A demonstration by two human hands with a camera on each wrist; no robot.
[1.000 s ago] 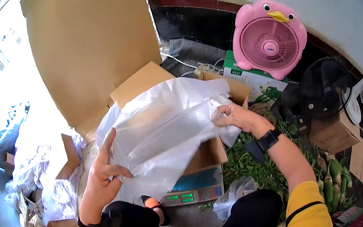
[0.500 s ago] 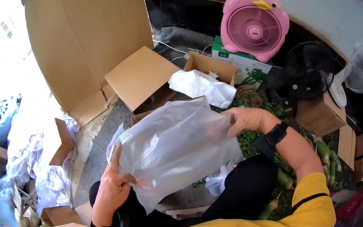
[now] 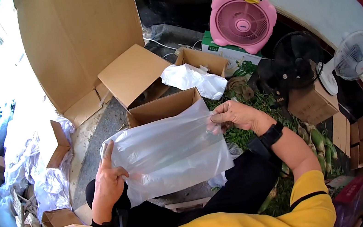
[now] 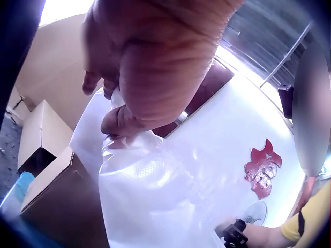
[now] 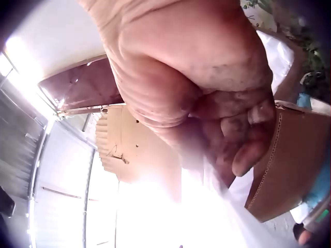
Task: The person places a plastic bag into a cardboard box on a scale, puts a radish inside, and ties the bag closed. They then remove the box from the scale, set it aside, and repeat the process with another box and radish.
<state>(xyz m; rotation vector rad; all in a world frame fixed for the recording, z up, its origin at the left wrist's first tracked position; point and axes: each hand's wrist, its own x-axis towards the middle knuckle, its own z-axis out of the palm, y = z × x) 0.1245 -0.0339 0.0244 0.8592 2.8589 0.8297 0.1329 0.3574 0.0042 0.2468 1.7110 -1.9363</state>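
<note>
A translucent white plastic bag (image 3: 173, 156) is stretched between my two hands above my lap. My left hand (image 3: 107, 179) pinches its left side, with the index finger pointing up along the edge. At the upper right corner, my right hand (image 3: 240, 117) pinches the plastic between thumb and fingers. The left wrist view shows the bag (image 4: 150, 191) gathered under the thumb of the left hand (image 4: 155, 72). In the right wrist view the right hand (image 5: 207, 88) has curled fingers at the plastic. Just behind the bag stands an open cardboard box (image 3: 162, 109), its lower part hidden.
Beyond lie a flapped carton (image 3: 139, 75) and a smaller box (image 3: 202, 59) with white plastic draped over it. A pink fan (image 3: 243, 26), a black fan (image 3: 298, 57) and a white fan (image 3: 354, 56) stand right. Leafy greens (image 3: 241, 140) cover the floor. Crumpled plastic (image 3: 53, 178) lies left.
The bag has come off the box toward my lap, uncovering the box's opening. It now hangs flatter, pulled taut between the hands. The head view has shifted slightly.
</note>
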